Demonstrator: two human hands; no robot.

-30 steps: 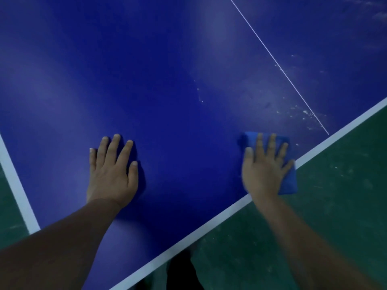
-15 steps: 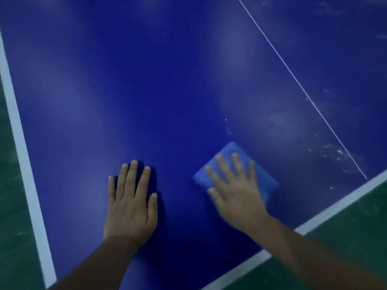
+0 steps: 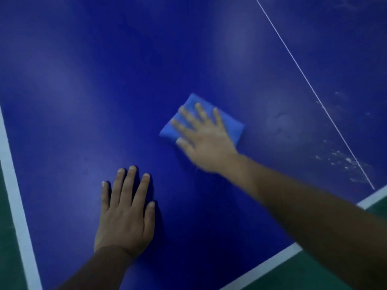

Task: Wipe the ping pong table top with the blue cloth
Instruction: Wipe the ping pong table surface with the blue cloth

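The dark blue ping pong table top (image 3: 104, 91) fills the view, with white edge lines at the left and lower right. A folded blue cloth (image 3: 232, 126) lies flat on it near the middle. My right hand (image 3: 203, 139) presses on the cloth with straight, spread fingers and covers most of it. My left hand (image 3: 125, 212) rests flat on the table nearer to me, fingers straight, holding nothing. White dusty smears (image 3: 343, 160) mark the surface at the right, beside the thin white centre line (image 3: 310, 88).
Green floor (image 3: 314, 273) shows past the table's near edge at the lower right and past the left edge (image 3: 12, 185). A faint hazy patch (image 3: 280, 124) lies on the table just right of the cloth.
My right hand has slid the cloth from the near edge leftward and farther onto the table. My left hand stays planted flat. The view has shifted right and forward.
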